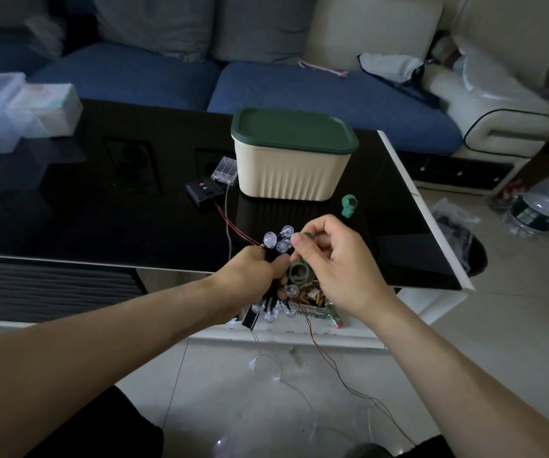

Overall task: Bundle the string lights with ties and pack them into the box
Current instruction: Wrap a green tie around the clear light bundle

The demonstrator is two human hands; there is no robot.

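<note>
My left hand (255, 267) grips a bunch of string lights (278, 241) with clear round bulbs, over the near edge of the black table (101, 209). My right hand (329, 259) pinches a green tie (300, 272) that loops beside the bunch. More bulbs and thin wire hang below the hands toward the floor. A cream box (291, 170) with a dark green lid (293, 128) stands shut behind the hands. A clear battery holder (224, 170) and a black controller (204, 191) lie left of the box, joined to the bunch by red wire.
A second green tie (348, 206) lies right of the box. Clear plastic containers (8, 110) sit at the table's far left. A blue sofa (299, 87) runs behind the table. A water bottle (544, 206) and a bin (465, 246) stand on the floor at right.
</note>
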